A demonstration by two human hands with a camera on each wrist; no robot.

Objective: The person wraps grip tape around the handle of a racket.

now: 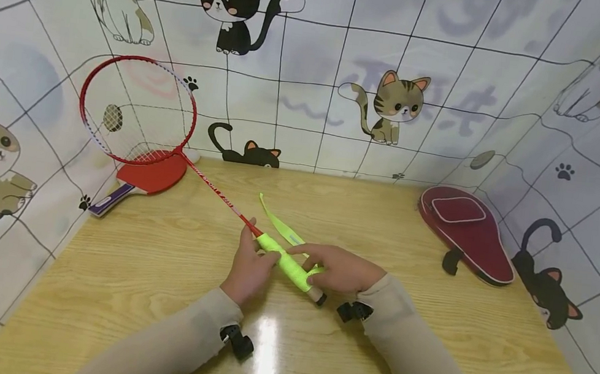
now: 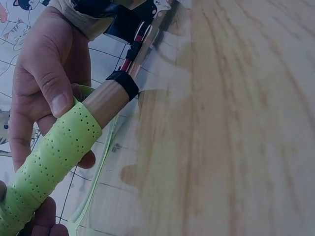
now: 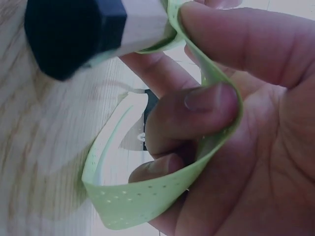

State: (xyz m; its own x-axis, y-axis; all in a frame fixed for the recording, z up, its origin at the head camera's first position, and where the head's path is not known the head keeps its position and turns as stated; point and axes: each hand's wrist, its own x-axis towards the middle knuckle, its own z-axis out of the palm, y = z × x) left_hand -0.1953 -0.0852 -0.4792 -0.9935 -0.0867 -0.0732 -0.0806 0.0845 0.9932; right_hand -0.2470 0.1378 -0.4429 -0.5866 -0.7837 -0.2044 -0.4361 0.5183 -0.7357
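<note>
A red badminton racket (image 1: 216, 190) slants across the table, its head up at the back left. Bright yellow-green perforated grip tape (image 2: 54, 157) is wound round most of its handle, while a short bare wooden stretch (image 2: 112, 101) shows before the black butt cap (image 3: 69, 34). My left hand (image 1: 250, 268) grips the wrapped handle near the shaft. Close to the butt end, my right hand (image 1: 343, 270) holds the tape's loose strip (image 3: 133, 201), which loops through its curled fingers in the right wrist view. The strip's free end (image 1: 281, 228) trails behind the handle.
A red table tennis bat (image 1: 159, 172) lies under the racket head at the back left, with a white round thing (image 1: 192, 155) beside it. A dark red bat case (image 1: 467, 234) lies at the back right. Cat-patterned walls (image 1: 309, 108) bound the wooden table (image 1: 154, 294).
</note>
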